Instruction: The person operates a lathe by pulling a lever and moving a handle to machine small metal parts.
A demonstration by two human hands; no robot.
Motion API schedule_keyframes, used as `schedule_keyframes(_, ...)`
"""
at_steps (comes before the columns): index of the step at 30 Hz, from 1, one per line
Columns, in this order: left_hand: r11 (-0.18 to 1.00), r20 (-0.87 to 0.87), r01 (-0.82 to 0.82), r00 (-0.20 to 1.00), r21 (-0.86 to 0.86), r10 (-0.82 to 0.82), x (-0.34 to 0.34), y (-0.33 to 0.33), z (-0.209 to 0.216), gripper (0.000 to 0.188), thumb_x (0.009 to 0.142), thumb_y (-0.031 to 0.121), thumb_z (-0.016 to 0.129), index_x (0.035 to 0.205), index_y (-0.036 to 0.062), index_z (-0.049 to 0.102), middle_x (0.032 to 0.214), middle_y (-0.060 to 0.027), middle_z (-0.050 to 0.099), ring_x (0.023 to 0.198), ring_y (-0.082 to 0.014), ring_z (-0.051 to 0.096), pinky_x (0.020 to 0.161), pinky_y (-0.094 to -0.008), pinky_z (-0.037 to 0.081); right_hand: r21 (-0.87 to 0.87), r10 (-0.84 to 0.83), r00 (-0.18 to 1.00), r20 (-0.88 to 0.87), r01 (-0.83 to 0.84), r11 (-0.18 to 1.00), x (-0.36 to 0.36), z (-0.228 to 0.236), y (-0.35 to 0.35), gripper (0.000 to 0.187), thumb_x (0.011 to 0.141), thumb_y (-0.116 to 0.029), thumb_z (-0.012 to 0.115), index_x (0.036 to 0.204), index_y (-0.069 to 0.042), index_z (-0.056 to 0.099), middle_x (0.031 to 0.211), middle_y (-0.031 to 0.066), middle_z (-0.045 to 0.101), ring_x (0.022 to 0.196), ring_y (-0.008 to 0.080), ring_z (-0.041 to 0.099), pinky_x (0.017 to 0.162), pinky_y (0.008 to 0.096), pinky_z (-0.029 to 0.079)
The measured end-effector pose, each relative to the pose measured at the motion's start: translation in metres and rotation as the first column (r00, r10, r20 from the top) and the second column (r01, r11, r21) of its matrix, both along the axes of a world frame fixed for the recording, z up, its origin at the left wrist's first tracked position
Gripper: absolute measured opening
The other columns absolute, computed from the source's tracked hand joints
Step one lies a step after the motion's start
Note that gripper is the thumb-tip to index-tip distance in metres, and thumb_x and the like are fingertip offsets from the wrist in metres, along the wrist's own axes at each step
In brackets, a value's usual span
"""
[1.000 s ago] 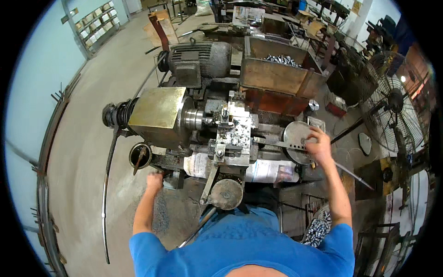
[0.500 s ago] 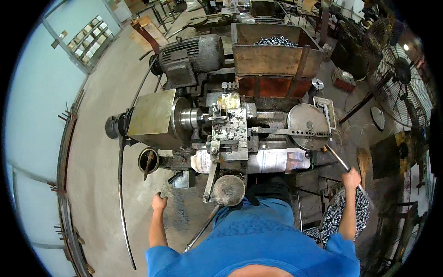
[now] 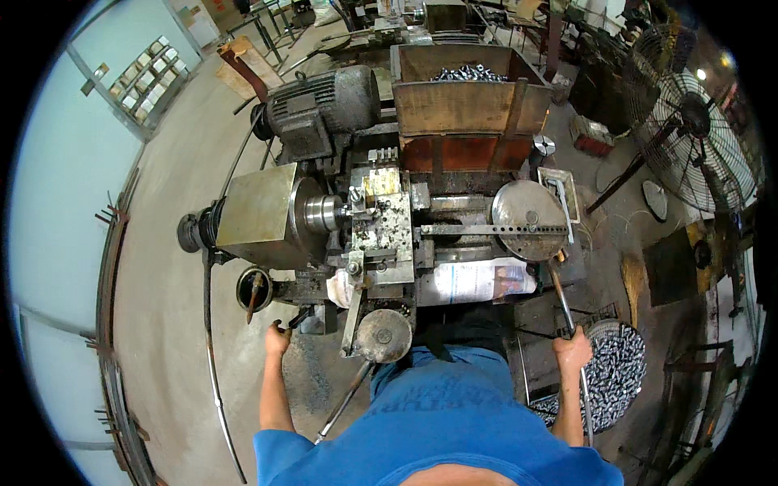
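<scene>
My right hand (image 3: pixel 573 350) is closed round a long metal lever (image 3: pixel 562 296), which slopes down from beneath a round steel disc (image 3: pixel 519 212) at the machine's right end. My left hand (image 3: pixel 277 338) has its fingers curled, with the thumb side up; what they hold, if anything, is too small to make out. It is nearest a small grey metal box (image 3: pixel 318 319) with a dark handle-like piece. A round pot (image 3: pixel 256 289) with a brush-like stick in it sits just above that hand. Ahead is a lathe chuck (image 3: pixel 322 214) facing the tool slide (image 3: pixel 381 235).
A second lever (image 3: pixel 344 402) slants from a smaller disc (image 3: pixel 384 334) near my waist. Small metal parts fill a round basket (image 3: pixel 613 377) at right. Behind the machine stand a motor (image 3: pixel 322 109) and a large bin (image 3: pixel 470 109). A fan (image 3: pixel 693 121) stands far right.
My right hand has swung the lever leftward and toward me, uncovering more of the basket. My left hand has risen slightly toward the metal box. The whole view has shifted a little.
</scene>
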State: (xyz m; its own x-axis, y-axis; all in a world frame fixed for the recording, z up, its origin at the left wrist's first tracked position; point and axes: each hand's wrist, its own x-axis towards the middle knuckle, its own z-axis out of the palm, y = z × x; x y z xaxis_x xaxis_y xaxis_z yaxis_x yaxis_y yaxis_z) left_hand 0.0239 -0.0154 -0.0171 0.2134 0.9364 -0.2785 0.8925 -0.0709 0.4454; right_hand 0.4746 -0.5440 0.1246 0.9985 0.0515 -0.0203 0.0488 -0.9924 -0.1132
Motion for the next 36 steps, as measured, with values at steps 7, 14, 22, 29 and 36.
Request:
schedule_keyframes(7,0.959,-0.336,0.28,0.901,-0.036,-0.275,0.046,-0.012,0.026,0.049,0.074,0.033,0.064,0.116,0.0094,0.053,0.107,-0.0156,0.059,0.097,-0.0328,0.057,0.08,-0.0399,0.047,-0.09,0.1,0.982,0.157,-0.086,0.992,0.049,-0.019,-0.019,0.033,0.061,-0.03,0.058,0.085,-0.006,0.057,0.072,0.0168,0.06,0.065,0.0379,0.059,0.058,0.0464,0.047)
schedule_keyframes(14,0.97,-0.438,0.175,0.895,0.168,-0.086,0.063,-0.015,-0.028,0.044,0.078,0.046,0.057,0.091,0.0036,0.059,0.087,-0.0181,0.063,0.08,-0.035,0.061,0.069,-0.0431,0.05,-0.254,0.178,0.944,0.278,-0.107,0.961,0.212,-0.044,-0.049,0.028,0.063,-0.024,0.062,0.088,-0.011,0.063,0.089,0.011,0.062,0.087,0.028,0.058,0.077,0.0422,0.045)
schedule_keyframes(22,0.949,-0.375,0.313,0.884,0.034,-0.278,0.046,-0.01,-0.018,0.035,0.076,0.036,0.059,0.096,0.0076,0.056,0.091,-0.0204,0.062,0.087,-0.0361,0.06,0.073,-0.0431,0.048,-0.273,0.14,0.959,0.248,-0.07,0.959,0.24,-0.034,-0.002,0.048,0.065,-0.02,0.058,0.111,-0.005,0.052,0.11,0.0147,0.054,0.106,0.0301,0.049,0.1,0.0463,0.028)
schedule_keyframes(29,0.978,-0.191,0.208,0.961,0.027,-0.199,0.035,-0.026,-0.02,0.041,0.074,0.038,0.063,0.1,0.0064,0.058,0.088,-0.0194,0.063,0.085,-0.0358,0.06,0.073,-0.0427,0.048,0.247,0.406,0.795,0.45,-0.548,0.799,0.154,0.021,0.085,0.058,0.055,-0.009,0.059,0.112,0.0,0.054,0.119,0.0199,0.05,0.113,0.0342,0.045,0.096,0.0386,0.037)
schedule_keyframes(36,0.97,0.334,0.207,0.93,-0.128,-0.154,0.001,0.014,0.127,0.036,0.079,0.017,0.061,0.107,-0.0046,0.056,0.078,-0.0145,0.063,0.065,-0.0166,0.061,0.06,-0.0303,0.048,0.301,0.815,0.107,0.57,-0.95,-0.085,0.02,0.133,0.3,0.046,0.053,-0.016,0.064,0.096,-0.002,0.061,0.105,0.0169,0.057,0.106,0.0344,0.049,0.091,0.0415,0.041)
